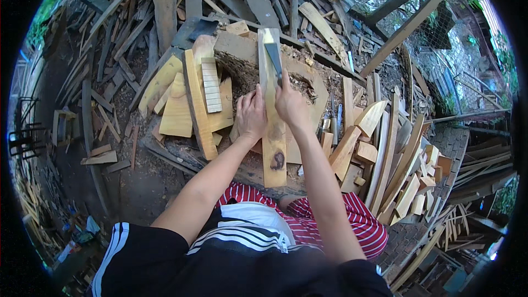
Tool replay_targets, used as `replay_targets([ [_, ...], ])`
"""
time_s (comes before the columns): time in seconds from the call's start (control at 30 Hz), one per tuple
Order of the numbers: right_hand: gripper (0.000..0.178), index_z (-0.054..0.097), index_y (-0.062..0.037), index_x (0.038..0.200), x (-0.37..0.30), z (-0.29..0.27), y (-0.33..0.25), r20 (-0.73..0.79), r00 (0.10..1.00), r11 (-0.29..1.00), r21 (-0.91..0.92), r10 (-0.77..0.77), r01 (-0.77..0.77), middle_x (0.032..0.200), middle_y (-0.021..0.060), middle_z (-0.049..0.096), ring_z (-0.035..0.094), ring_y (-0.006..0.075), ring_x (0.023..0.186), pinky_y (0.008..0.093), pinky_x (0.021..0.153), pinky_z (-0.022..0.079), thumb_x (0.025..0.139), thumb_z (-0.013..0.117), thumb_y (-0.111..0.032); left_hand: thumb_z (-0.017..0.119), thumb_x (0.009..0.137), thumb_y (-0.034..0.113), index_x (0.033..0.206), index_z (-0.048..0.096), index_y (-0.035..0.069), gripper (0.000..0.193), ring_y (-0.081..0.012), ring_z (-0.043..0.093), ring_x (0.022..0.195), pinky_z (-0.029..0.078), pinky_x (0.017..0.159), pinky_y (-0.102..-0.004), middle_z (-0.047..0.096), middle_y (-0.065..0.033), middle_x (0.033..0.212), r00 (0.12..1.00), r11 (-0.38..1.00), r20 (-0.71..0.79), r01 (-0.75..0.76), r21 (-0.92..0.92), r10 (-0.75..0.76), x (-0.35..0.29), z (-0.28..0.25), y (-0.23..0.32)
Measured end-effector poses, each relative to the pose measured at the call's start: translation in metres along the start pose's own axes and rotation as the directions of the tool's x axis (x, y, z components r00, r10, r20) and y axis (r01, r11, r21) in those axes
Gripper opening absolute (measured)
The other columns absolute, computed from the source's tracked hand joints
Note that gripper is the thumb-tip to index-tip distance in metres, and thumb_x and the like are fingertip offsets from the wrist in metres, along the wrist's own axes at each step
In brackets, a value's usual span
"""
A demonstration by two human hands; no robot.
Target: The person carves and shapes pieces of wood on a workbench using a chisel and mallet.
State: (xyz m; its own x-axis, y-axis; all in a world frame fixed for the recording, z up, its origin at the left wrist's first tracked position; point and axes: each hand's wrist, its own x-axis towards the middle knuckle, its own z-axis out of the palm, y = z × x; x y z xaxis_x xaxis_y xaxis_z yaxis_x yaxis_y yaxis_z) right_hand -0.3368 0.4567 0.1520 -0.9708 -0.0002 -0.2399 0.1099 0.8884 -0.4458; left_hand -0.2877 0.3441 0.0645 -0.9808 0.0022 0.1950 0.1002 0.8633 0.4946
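A: In the head view, which step seems to be in hand?
B: Fine shaping or marking, by the look of it. A long, straight, pale yellow-brown wooden board (pixel 275 132) is being steadied while a dark grey, wedge-shaped flat tool (pixel 272 55) is held over its far part, towards 12 o'clock. Whether the wood is being cut there cannot be made out.

A: How are the hands set?
B: The tool is gripped by the right hand (pixel 292 104), just right of centre, with the index finger laid forward along it. The left hand (pixel 252 113) is placed against the board's 9 o'clock edge; how tightly it is closed cannot be told.

A: And what is called for next?
B: Probably a steady hold on the left and a controlled angle on the tool, with the left fingers kept away from its path.

A: How does the board look?
B: It is laid almost straight from 12 to 6 o'clock, across a rough brown timber block (pixel 240 50). A dark knot is seen near its 6 o'clock end, and a paler yellow patch near the far end. The edges look straight, and no split is visible.
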Motion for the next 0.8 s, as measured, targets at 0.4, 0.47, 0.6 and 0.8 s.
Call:
replay_targets([
  [0.4, 0.058, 0.027, -0.0144, 0.146, -0.119, 0.014, 0.161, -0.455, 0.720, 0.852, 0.302, 0.523, -0.428, 0.105, 0.0310, 0.063, 0.061, 0.0476, 0.093, 0.0529, 0.080, 0.047, 0.095, 0.046, -0.036, 0.050, 0.093, 0.035, 0.142, 0.034, -0.002, 0.063, -0.0270, 0.047, 0.122, 0.027, 0.108, -0.0434, 0.059, -0.0165, 0.121, 0.996, 0.999, 0.074, 0.041, 0.022, -0.043, 0.006, -0.014, 0.004],
  [0.47, 0.057, 0.030, -0.0140, 0.145, -0.144, 0.012, 0.209, -0.474, 0.654, 0.805, 0.276, 0.590, -0.525, 0.106, 0.0305, 0.062, 0.061, 0.0483, 0.094, 0.0534, 0.081, 0.047, 0.095, 0.047, -0.036, 0.051, 0.092, 0.042, 0.143, 0.033, -0.002, 0.069, -0.0287, 0.048, 0.122, 0.027, 0.109, -0.0433, 0.058, -0.0169, 0.124, 0.993, 0.999, 0.105, 0.048, 0.026, -0.051, 0.009, -0.019, 0.007],
  [0.6, 0.054, 0.037, -0.0134, 0.141, -0.163, 0.022, 0.267, -0.413, 0.455, 0.591, 0.307, 0.789, -0.746, 0.109, 0.0294, 0.062, 0.060, 0.0476, 0.098, 0.0537, 0.084, 0.046, 0.093, 0.050, -0.035, 0.051, 0.092, 0.043, 0.142, 0.033, -0.002, 0.071, -0.0294, 0.049, 0.121, 0.029, 0.108, -0.0428, 0.058, -0.0195, 0.123, 0.995, 0.999, 0.098, 0.028, 0.043, -0.032, 0.007, -0.014, 0.002],
  [0.8, 0.045, 0.046, 0.0008, 0.130, -0.124, 0.038, 0.242, -0.660, 0.728, 0.939, -0.100, 0.184, -0.329, 0.117, 0.0268, 0.055, 0.051, 0.0392, 0.114, 0.0458, 0.095, 0.042, 0.086, 0.049, -0.005, 0.052, 0.092, 0.044, 0.144, 0.032, 0.000, 0.071, -0.0326, 0.048, 0.119, 0.030, 0.107, -0.0423, 0.057, -0.0205, 0.123, 0.996, 0.996, 0.071, 0.054, 0.077, -0.060, 0.002, -0.009, -0.002],
])
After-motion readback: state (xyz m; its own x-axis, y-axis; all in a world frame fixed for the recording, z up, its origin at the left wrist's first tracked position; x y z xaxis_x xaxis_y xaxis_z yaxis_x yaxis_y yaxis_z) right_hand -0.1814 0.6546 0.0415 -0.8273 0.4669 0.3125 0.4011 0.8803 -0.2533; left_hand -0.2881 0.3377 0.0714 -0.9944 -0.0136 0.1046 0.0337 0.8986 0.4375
